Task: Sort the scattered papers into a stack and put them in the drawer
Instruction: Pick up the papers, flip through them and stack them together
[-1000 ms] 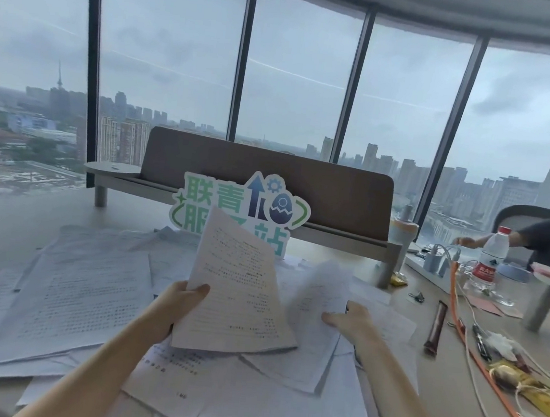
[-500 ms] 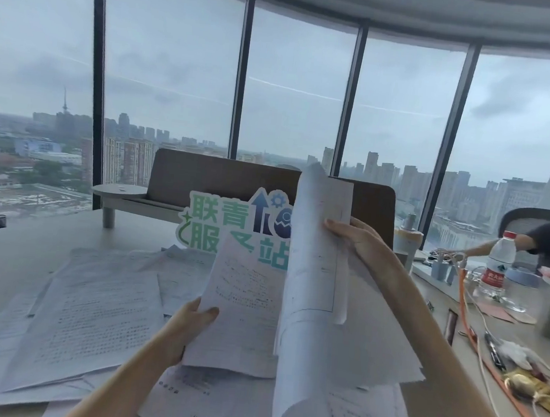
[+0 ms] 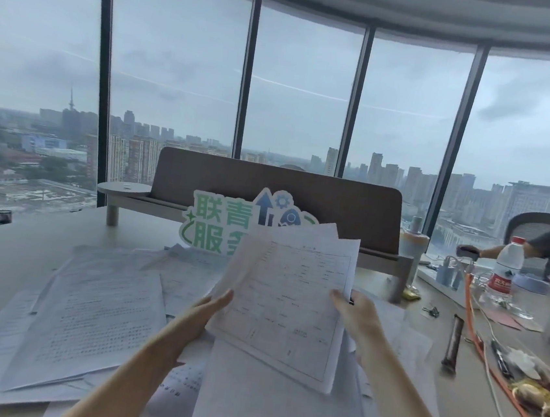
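1. Two hands are up on one bundle of sheets (image 3: 286, 298), held above the desk (image 3: 6, 265) just in front of the green and white sign (image 3: 221, 223).
2. The left hand (image 3: 203, 316) has the bundle's left edge. Its thumb lies straight along the front of the top page, and the other fingers are behind the paper, so I can't see them.
3. The right hand (image 3: 357, 313) grips the right edge, thumb pressed on the front, fingers wrapped round the back. So both are pinching paper, neither is spread flat.
4. The bundle is fanned out, not squared up, and its corners stick out at the top right, covering part of the sign.
5. The scattered papers (image 3: 92, 318) still lie loose on the desk, left of the sign and below it, overlapping each other.
6. A water bottle (image 3: 504, 271) stands well to the right of the sign, with an orange cable (image 3: 477, 341) running down the desk beside it.
7. A brown bench (image 3: 275, 188) sits right behind the sign, in front of the windows.
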